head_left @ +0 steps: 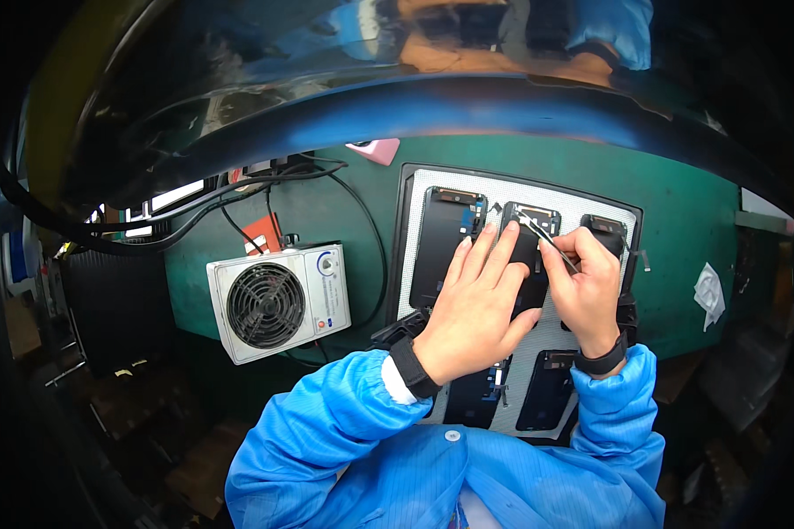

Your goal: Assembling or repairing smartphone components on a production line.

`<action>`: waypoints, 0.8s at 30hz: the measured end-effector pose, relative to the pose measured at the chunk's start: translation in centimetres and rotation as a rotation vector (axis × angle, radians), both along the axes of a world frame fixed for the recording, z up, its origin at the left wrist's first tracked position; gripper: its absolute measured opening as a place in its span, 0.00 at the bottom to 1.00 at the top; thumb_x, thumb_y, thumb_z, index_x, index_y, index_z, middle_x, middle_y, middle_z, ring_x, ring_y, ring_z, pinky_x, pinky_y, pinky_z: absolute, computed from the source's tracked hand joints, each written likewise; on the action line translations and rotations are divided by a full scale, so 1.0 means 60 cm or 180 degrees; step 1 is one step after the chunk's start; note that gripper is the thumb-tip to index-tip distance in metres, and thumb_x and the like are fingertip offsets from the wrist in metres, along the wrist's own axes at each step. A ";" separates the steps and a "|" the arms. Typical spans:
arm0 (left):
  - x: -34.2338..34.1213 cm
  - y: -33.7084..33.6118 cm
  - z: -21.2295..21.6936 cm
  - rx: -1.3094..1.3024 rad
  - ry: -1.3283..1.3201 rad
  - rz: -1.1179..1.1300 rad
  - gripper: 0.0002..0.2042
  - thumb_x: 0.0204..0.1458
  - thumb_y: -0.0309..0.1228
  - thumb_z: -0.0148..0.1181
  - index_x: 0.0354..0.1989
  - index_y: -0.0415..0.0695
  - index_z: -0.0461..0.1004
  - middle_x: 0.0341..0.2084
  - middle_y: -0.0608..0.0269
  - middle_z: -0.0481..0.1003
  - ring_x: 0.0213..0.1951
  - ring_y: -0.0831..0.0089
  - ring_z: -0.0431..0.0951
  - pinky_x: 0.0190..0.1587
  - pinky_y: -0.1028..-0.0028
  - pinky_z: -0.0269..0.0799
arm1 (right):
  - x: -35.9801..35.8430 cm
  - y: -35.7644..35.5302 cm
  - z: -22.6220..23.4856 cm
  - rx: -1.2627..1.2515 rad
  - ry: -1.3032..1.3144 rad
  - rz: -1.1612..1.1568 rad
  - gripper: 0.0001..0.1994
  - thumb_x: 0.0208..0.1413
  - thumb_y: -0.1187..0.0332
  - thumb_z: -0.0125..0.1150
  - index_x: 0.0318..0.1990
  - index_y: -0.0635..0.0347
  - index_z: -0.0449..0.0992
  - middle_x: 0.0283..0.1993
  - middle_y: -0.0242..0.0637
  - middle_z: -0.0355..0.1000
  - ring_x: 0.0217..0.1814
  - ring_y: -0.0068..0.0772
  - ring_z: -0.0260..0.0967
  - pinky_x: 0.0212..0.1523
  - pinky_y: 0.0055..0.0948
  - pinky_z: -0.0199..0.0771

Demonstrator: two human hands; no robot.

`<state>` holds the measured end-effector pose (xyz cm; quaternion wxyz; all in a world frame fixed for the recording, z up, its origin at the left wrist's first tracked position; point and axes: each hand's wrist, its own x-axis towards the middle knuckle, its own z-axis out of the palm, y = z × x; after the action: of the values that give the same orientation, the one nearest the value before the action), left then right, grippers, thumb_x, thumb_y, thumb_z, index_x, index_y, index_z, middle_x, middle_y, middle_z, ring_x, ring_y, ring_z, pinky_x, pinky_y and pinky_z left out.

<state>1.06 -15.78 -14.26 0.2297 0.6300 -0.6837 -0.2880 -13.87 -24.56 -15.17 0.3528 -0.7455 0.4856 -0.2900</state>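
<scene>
My left hand (476, 313) lies flat with its fingers stretched forward, over the left and middle dark phone screen panels. Its fingertips reach the upper end of the middle panel (538, 214), beside small connectors and flex strips. In my right hand (593, 286), a pair of tweezers (545, 236) is pinched between thumb and fingers, its tips at that same upper end. Whatever the tips may be gripping is too small to tell. The left panel (434, 251), a right panel (606, 227) and two lower panels (475, 397) (545, 388) also lie on the white textured tray mat (503, 189).
A white fan unit (278, 300) with a dark round grille stands to the left on the green table (692, 256). Black cables (362, 203) curve behind it. A crumpled white wrapper (709, 295) lies at right. A shiny dark curved surface (415, 106) hangs across the top.
</scene>
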 end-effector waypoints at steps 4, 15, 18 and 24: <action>0.002 0.000 0.000 0.0003 0.0020 -0.0003 0.22 0.51 0.40 0.64 0.49 0.39 0.69 0.67 0.35 0.53 0.69 0.38 0.51 0.67 0.43 0.46 | 0.001 0.000 -0.003 -0.0129 0.0023 0.0013 0.07 0.51 0.75 0.66 0.27 0.65 0.73 0.22 0.40 0.71 0.22 0.35 0.69 0.24 0.31 0.66; 0.026 0.009 0.042 -0.0043 0.1392 0.0416 0.14 0.46 0.31 0.69 0.39 0.41 0.74 0.64 0.37 0.60 0.66 0.46 0.61 0.68 0.53 0.48 | -0.045 0.037 0.065 0.0645 -0.0733 0.0182 0.07 0.53 0.78 0.66 0.28 0.66 0.72 0.22 0.30 0.69 0.23 0.15 0.64 0.23 0.18 0.63; 0.036 0.020 0.066 -0.0049 0.2022 0.0157 0.12 0.46 0.27 0.69 0.37 0.42 0.74 0.64 0.35 0.59 0.68 0.47 0.59 0.67 0.55 0.52 | -0.048 0.052 0.078 0.0694 -0.0881 0.0244 0.07 0.53 0.79 0.66 0.28 0.66 0.72 0.23 0.31 0.69 0.23 0.15 0.64 0.23 0.17 0.62; 0.039 0.039 0.094 -0.0113 0.2129 -0.0092 0.12 0.45 0.28 0.70 0.36 0.42 0.74 0.65 0.33 0.58 0.68 0.47 0.58 0.67 0.55 0.51 | -0.054 0.070 0.091 0.0519 -0.0911 0.0310 0.07 0.52 0.79 0.67 0.29 0.66 0.72 0.25 0.32 0.69 0.23 0.14 0.63 0.22 0.17 0.61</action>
<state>3.37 -13.45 -8.62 0.4482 0.4867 -0.5842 -0.4700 -17.11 -20.38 -9.68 0.4912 -0.6881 0.4156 -0.3354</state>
